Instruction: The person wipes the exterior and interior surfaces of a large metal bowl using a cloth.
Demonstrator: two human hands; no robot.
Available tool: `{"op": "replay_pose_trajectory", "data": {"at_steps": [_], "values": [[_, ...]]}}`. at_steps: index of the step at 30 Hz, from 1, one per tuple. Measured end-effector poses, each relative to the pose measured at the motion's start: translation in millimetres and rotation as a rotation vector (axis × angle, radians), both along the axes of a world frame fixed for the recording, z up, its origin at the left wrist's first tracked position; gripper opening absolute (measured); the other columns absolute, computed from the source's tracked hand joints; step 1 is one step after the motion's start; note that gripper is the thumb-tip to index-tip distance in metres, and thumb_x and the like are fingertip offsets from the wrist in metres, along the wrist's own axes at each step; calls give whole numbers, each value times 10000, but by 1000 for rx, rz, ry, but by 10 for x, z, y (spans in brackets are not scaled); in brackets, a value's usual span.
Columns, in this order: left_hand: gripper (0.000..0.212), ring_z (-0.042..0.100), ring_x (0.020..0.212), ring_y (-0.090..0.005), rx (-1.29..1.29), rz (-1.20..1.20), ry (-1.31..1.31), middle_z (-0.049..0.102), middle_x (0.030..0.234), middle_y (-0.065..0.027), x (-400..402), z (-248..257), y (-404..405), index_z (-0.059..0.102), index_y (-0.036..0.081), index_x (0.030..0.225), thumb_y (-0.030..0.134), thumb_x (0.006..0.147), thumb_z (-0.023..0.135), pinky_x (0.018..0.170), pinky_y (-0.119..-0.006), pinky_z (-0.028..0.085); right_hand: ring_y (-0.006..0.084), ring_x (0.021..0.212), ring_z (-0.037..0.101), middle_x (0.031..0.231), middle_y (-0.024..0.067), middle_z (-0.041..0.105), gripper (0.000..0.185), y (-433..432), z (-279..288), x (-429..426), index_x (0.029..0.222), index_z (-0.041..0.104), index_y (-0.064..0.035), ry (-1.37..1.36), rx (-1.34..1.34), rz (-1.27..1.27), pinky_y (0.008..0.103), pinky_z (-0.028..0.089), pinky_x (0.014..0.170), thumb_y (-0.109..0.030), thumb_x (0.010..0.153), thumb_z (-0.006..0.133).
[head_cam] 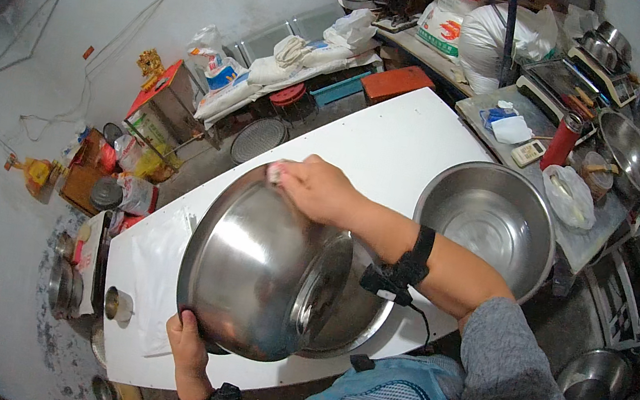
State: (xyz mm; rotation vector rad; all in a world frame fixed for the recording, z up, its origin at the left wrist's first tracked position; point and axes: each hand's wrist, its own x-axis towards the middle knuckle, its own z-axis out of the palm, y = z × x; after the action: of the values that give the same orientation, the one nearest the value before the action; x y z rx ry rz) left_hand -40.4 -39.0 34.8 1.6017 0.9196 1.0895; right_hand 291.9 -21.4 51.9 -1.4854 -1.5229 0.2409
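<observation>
A large stainless steel basin (252, 258) is tilted on its side over the white table (410, 133), its outer wall and base turned towards me. My left hand (189, 339) grips its rim at the lower left, thumb on the outer wall. At the upper rim, my right hand (324, 191) presses a small whitish cloth (274, 173) against the metal; most of the cloth is hidden in the fingers. Behind and below the tilted basin, part of another steel basin (366, 325) shows. A third wide steel basin (490, 225) stands upright by the table's right edge.
A small metal cup (118, 303) and clear plastic sheeting (157, 275) lie on the table's left part. On the right, a side table (581, 236) bears a red bottle (563, 140), a plastic bag (568, 197) and scales. A red stool (288, 94) stands beyond the far edge.
</observation>
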Motion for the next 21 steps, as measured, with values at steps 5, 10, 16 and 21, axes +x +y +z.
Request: {"op": "replay_pose_trajectory", "data": {"at_steps": [5, 10, 16, 21], "values": [[587, 599, 855, -209, -34, -38, -42, 619, 1005, -97, -59, -72, 78, 548, -50, 1100, 506, 913, 532, 746, -334, 501, 315, 967, 579, 932, 144, 626, 279, -239, 268, -250, 1073, 674, -136, -149, 245, 134, 376, 458, 866, -289, 897, 520], [570, 555, 1046, -238, 9, -103, -310, 566, 1190, -124, -63, 67, 59, 491, -11, 1234, 488, 969, 407, 891, -373, 459, 155, 979, 569, 1067, 77, 651, 379, 189, -14, 399, 1162, 645, -94, 518, -148, 340, 287, 435, 887, -359, 915, 531], [584, 398, 1264, -279, -167, -237, -875, 394, 1419, -102, -212, 151, 202, 342, 86, 1411, 481, 982, 365, 1036, -440, 355, 124, 736, 480, 874, 15, 605, 331, 13, -494, 242, 1012, 651, -72, 1063, -398, 220, 295, 403, 710, -337, 950, 462], [532, 391, 1272, -251, -307, 132, -888, 393, 1432, -64, 163, 395, 191, 386, 122, 1394, 462, 985, 370, 1081, -462, 312, 135, 765, 531, 877, 29, 615, 313, -50, -734, -88, 967, 633, -40, 1181, -355, 224, 320, 437, 685, -281, 953, 433]]}}
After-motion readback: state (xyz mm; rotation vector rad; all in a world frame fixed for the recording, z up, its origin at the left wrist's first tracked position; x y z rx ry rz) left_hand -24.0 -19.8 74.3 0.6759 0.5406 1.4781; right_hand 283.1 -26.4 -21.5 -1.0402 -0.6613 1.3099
